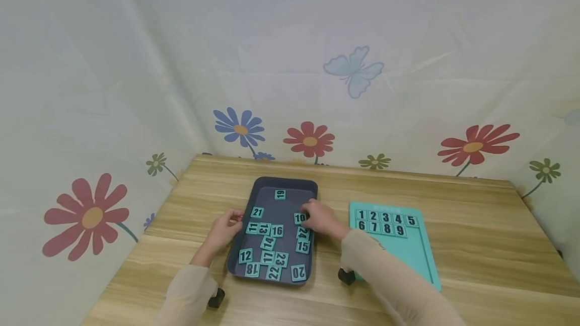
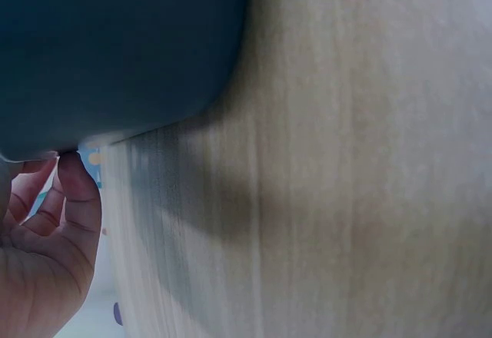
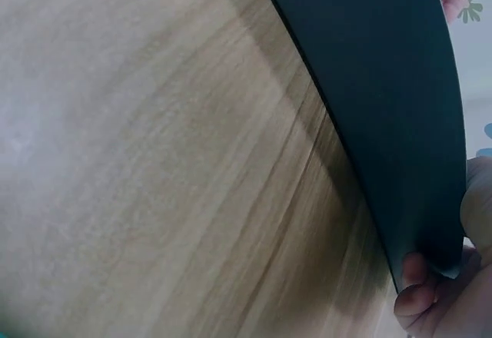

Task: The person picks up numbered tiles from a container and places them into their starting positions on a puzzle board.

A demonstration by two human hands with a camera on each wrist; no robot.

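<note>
Cream fabric sleeves (image 1: pixel 399 283) come in from the bottom of the head view, reaching over a wood-grain worktop (image 1: pixel 480 230). Between the hands sits a dark blue-grey, shallow rectangular tray (image 1: pixel 283 210) with rounded corners, a bit left of the worktop's middle. Right hand (image 1: pixel 323 219) is over the tray's right edge, fingertips up against a square teal tile marked 10 (image 1: pixel 297 218). Its wrist view shows bent fingers by the tray's outer wall, so honestly can't tell if it's pinching the tile or just touching. Left hand (image 1: pixel 220 233) has bent fingers with the tips at the tray's left rim; gripping or only resting there, can't tell either.

Best guess on the step: going after number 10. To the tray's right lies a flat teal rectangular board (image 1: pixel 408 250), with 1–5 in a row near its far edge and 6–9 just below. So the next move seems to call for pinching that tile, clearing the tray wall and setting it beside the 9 (image 1: pixel 400 230).

Readable stuff: the loose teal tiles with black digits (image 1: pixel 268 243) run 11 through 24, lots of them sideways, 18 upside down. 19 is near the tray's far edge, 20 by its near right corner. Faint lettering on the board's far edge and the dark print on the right sleeve are too small to make out.
</note>
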